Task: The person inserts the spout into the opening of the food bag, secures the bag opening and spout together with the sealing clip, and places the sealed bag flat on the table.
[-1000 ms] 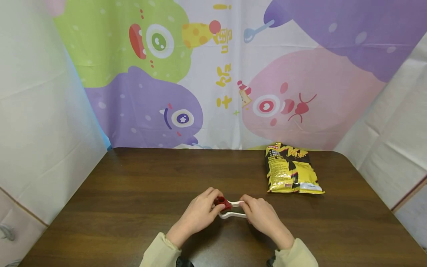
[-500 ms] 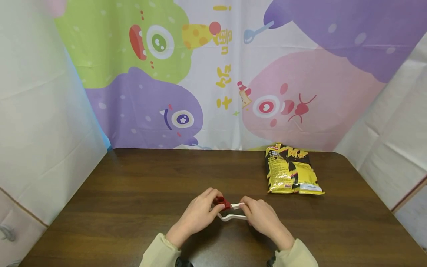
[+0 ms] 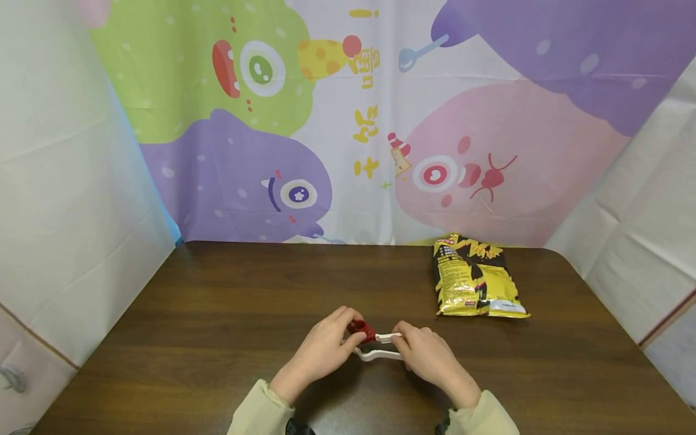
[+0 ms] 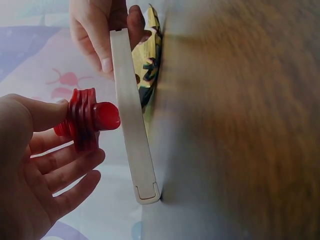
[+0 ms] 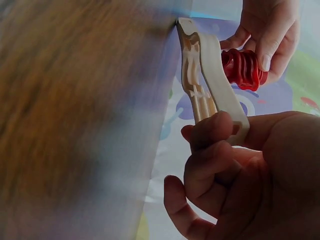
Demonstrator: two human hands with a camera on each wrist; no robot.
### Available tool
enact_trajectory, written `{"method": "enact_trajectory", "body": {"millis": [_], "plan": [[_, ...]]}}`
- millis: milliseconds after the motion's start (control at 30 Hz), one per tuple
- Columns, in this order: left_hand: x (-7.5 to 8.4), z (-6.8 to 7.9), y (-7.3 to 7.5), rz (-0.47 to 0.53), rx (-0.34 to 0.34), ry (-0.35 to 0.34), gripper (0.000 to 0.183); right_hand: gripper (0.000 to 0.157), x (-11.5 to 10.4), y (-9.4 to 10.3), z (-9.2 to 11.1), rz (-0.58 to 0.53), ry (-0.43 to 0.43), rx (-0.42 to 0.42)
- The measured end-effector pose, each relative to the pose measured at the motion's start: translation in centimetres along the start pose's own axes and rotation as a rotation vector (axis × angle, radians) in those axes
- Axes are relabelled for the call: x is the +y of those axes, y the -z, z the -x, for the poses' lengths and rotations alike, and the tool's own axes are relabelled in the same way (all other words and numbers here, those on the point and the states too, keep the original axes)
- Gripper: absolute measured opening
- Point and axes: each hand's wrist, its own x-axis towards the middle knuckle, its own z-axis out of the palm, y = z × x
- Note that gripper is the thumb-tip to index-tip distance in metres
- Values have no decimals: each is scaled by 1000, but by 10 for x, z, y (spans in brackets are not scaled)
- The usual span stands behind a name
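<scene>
My left hand (image 3: 322,345) pinches a red ribbed plastic spout (image 4: 82,120) between thumb and fingers. The spout has a short round tube, whose mouth faces the clip in the left wrist view. My right hand (image 3: 431,355) grips one end of a white two-armed bag clip (image 5: 218,72). The clip's arms are spread apart, one wavy with a moulded inner face, the other long and flat outside. In the head view, the red spout (image 3: 361,329) sits beside the clip's far arm. Fingers hide the clip's right end.
A yellow and black snack bag (image 3: 478,281) lies at the back right of the dark wooden table (image 3: 228,314). Behind the table hangs a cartoon-print curtain (image 3: 359,205), with white cloth (image 3: 76,157) along the sides.
The white bag clip has dipped slightly toward the person, its arms shifting a little against the red spout. Both hands keep their holds and stay almost in place. The snack bag has not moved.
</scene>
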Motion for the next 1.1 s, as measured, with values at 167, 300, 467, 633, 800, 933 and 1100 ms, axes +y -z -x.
{"method": "enact_trajectory", "body": {"millis": [167, 300, 467, 633, 800, 933, 1100], "plan": [[-1, 0, 0, -7, 4, -1, 17, 11, 1, -1, 1, 8, 13, -24], [-2, 0, 0, -4, 17, -4, 17, 11, 2, 0, 2, 8, 23, -45], [-2, 0, 0, 9, 32, -6, 17, 12, 1, 1, 2, 29, 18, -47], [-2, 0, 0, 34, 33, 5, 16, 11, -1, 0, 3, 48, 2, -45], [-1, 0, -1, 44, 28, 15, 16, 11, 0, 0, 4, 54, 0, -50], [-1, 0, -1, 45, 30, 12, 16, 10, 1, -1, 4, 91, 16, -46], [-1, 0, -1, 37, 28, 6, 16, 11, 2, -2, 3, 108, 15, -53]]}}
